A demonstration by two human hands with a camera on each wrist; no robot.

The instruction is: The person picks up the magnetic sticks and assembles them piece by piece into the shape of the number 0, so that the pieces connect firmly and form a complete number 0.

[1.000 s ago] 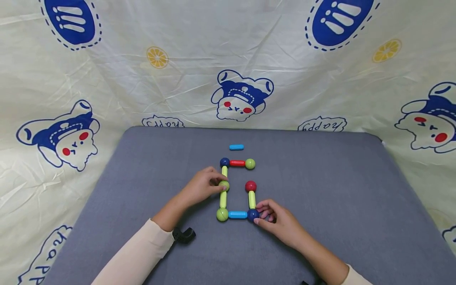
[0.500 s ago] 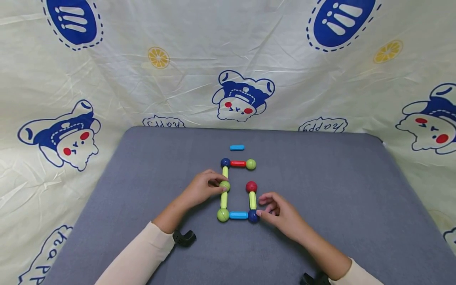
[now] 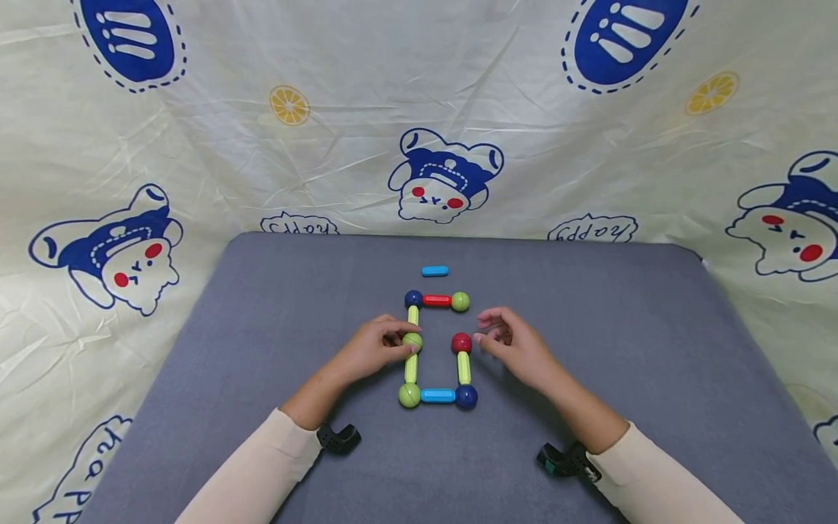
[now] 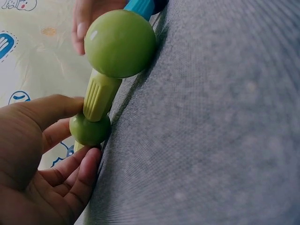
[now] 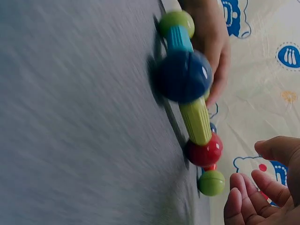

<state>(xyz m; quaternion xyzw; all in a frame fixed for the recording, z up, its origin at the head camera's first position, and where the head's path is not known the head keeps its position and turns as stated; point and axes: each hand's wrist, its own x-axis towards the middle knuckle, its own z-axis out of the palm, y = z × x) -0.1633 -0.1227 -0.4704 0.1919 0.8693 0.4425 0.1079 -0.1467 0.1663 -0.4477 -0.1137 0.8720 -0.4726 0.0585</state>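
A chain of coloured balls and rods lies on the grey cloth, bent like an open-sided frame. My left hand pinches the middle green ball between thumb and fingers. Yellow-green rods join that ball to a dark blue ball behind and a green ball in front. From the front one, a blue rod leads to another dark blue ball, then a yellow-green rod and a red ball. Just right of the red ball hovers my right hand, holding nothing, fingers loosely bent.
At the back, a red rod links the rear dark blue ball to a green ball. Behind it lies a loose blue rod. A printed curtain hangs past the far edge of the grey table.
My right hand has let go of the front dark blue ball and moved back alongside the red ball. The left hand keeps its place on the middle green ball.
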